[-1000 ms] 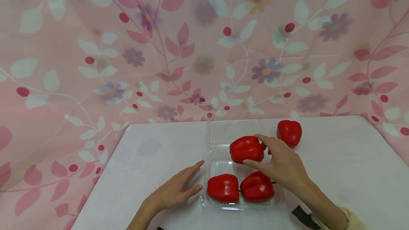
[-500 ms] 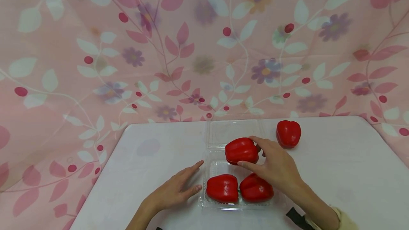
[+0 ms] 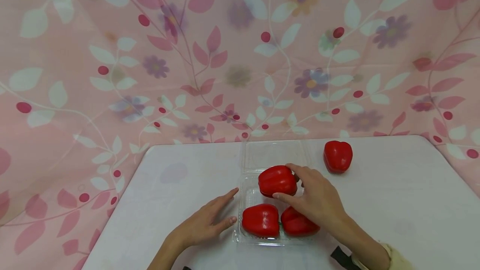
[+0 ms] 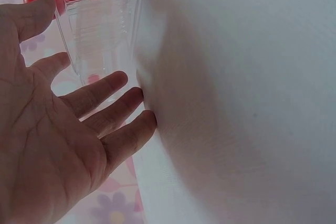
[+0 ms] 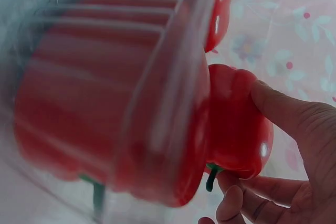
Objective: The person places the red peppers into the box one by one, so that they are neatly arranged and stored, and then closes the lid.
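Observation:
My right hand (image 3: 318, 195) grips a red bell pepper (image 3: 277, 181) between thumb and fingers, over the back half of a clear plastic container (image 3: 258, 241). In the right wrist view the held bell pepper (image 5: 236, 124) shows its green stem beyond the container wall. Two more red peppers lie side by side in the container's front half, a left one (image 3: 260, 220) and a right one (image 3: 297, 222) partly behind my right hand. Beside the container's left wall is my left hand (image 3: 204, 224), holding nothing; its fingers (image 4: 128, 137) are loosely spread in the left wrist view.
The container's clear lid (image 3: 275, 156) lies folded back behind it. Another red bell pepper (image 3: 338, 156) stands on the white table (image 3: 393, 195) at the back right. A pink floral cloth (image 3: 240, 53) hangs behind the table's far edge.
The right hand has carried its bell pepper left and slightly toward the front, over the container, covering more of the front right pepper. The left hand has stayed in place.

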### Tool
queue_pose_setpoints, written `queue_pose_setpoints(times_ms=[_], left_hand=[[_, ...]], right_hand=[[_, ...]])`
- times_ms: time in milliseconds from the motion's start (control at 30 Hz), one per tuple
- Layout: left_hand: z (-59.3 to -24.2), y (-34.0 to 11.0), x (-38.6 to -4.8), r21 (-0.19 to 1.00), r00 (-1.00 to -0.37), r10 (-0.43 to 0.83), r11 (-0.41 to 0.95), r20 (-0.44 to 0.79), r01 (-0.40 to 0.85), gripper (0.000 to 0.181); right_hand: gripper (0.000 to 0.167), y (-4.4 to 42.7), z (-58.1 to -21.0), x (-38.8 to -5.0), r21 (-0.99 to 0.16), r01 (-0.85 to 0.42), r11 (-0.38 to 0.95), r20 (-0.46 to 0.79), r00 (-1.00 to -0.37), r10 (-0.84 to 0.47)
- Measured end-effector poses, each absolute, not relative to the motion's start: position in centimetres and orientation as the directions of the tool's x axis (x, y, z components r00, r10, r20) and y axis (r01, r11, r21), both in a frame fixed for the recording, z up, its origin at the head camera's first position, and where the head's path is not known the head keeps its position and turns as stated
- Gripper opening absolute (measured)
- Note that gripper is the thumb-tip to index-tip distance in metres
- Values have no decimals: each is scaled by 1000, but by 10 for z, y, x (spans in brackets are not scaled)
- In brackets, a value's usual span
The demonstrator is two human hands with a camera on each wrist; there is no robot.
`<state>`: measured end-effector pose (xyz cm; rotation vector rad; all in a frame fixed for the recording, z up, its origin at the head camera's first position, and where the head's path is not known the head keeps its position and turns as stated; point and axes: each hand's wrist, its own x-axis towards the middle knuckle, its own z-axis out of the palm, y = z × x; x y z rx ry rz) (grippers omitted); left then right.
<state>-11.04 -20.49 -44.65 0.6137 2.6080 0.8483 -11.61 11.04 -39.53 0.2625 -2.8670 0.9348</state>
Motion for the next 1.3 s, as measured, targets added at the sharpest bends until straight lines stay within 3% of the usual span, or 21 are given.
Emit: queue_pose_setpoints(times_ms=[1300], left_hand=[[-447, -205, -109, 616, -858, 480, 736, -183, 281, 74]], right_hand=[[84, 69, -413, -111, -494, -207, 845, 191, -973, -126]])
